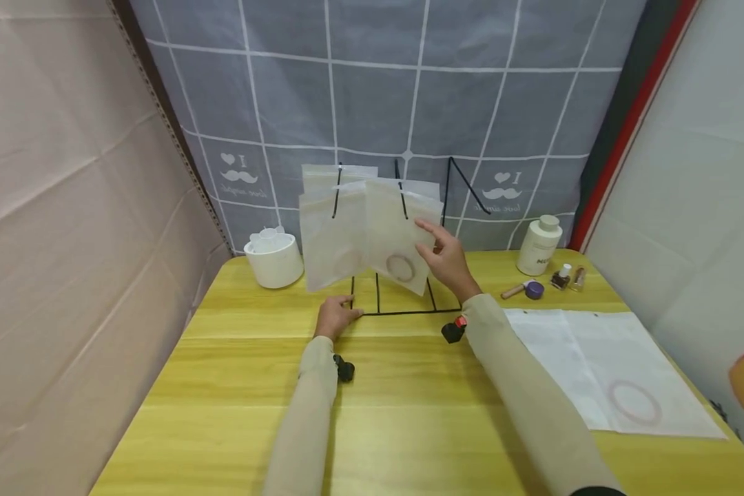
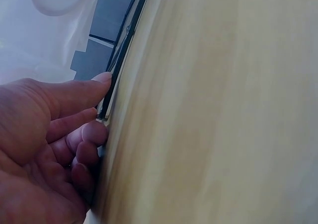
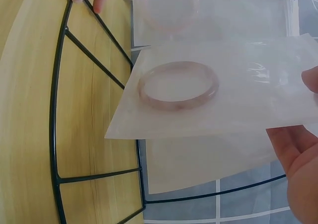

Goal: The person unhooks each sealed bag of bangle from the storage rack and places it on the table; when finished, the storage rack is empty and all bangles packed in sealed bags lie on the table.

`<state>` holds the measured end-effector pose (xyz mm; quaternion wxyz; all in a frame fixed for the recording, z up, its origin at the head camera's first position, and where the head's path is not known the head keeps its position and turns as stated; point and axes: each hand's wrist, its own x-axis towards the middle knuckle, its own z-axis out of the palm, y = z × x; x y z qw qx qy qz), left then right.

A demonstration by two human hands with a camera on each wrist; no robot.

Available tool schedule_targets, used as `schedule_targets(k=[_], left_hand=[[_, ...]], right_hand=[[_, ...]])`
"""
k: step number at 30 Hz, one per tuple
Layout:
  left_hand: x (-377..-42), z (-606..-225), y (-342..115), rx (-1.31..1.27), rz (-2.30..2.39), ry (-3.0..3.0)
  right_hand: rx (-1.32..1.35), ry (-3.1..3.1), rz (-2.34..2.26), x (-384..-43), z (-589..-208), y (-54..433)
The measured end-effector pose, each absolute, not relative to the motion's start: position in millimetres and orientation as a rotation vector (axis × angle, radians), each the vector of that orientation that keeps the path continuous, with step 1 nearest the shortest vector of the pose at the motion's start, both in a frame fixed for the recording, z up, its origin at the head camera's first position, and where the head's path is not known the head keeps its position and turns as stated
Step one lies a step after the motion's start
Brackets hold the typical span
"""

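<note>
A black wire rack (image 1: 403,313) with upright hooks stands on the table. Frosted plastic bags hang from its left and middle hooks, overlapping each other. My right hand (image 1: 449,260) is at the right edge of the bangle bag (image 1: 403,241) on the middle hook. In the right wrist view the bag passes between its digits, some fingers going behind the plastic. A pale pinkish bangle (image 3: 179,87) shows inside that bag, and another bangle (image 3: 169,8) in the bag beside it. Low at the rack's front left corner, my left hand (image 1: 335,317) pinches the base wire (image 2: 115,70).
A white round container (image 1: 274,262) stands left of the rack. At right are a white bottle (image 1: 539,246), a purple-lidded jar (image 1: 534,290) and small bottles (image 1: 561,277). A large white bag (image 1: 601,372) with a ring shape lies flat. Grey grid cloth (image 1: 372,103) hangs behind.
</note>
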<state>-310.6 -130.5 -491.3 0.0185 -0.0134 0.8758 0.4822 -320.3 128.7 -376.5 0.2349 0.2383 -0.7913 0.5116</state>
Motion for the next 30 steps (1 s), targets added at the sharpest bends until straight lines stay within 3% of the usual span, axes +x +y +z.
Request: schedule_targets(k=[8, 16, 30], left_hand=[[-311.1, -489.9, -132.8, -0.046, 1.497, 2.733], [-312.0, -493.6, -131.3, -0.047, 1.507, 2.717], [-309.7, -490.6, -130.8, -0.020, 1.490, 2.724]], right_hand=[[0.730, -2.144, 1.344, -294.2, -363.8, 129.1], [0.759, -2.123, 1.295, -306.4, -389.0, 142.4], [0.846, -2.113, 1.043, -284.3, -386.8, 158.6]])
